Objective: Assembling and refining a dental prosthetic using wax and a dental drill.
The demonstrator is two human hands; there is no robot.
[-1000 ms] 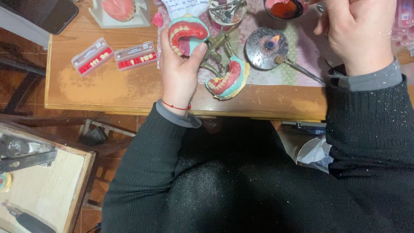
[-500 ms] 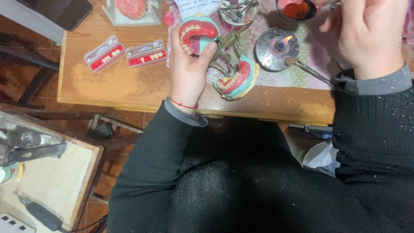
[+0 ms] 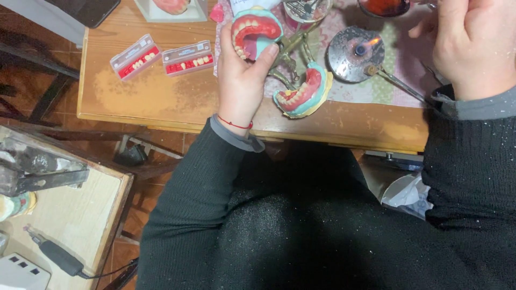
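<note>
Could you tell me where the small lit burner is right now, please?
In the head view, the round metal burner with a small flame sits at the table's far right, between the pink denture model on its turquoise base and the right hand.

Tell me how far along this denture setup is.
Done: the lower red wax arch on the teal cast carries teeth. In hand: the left hand holds the upper teal cast, teeth along one side. Left: two clear tooth cards remain stocked.

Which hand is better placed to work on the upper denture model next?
Left. The left hand already grips the upper denture model. The right hand is off to the side, beyond the alcohol burner.
</note>
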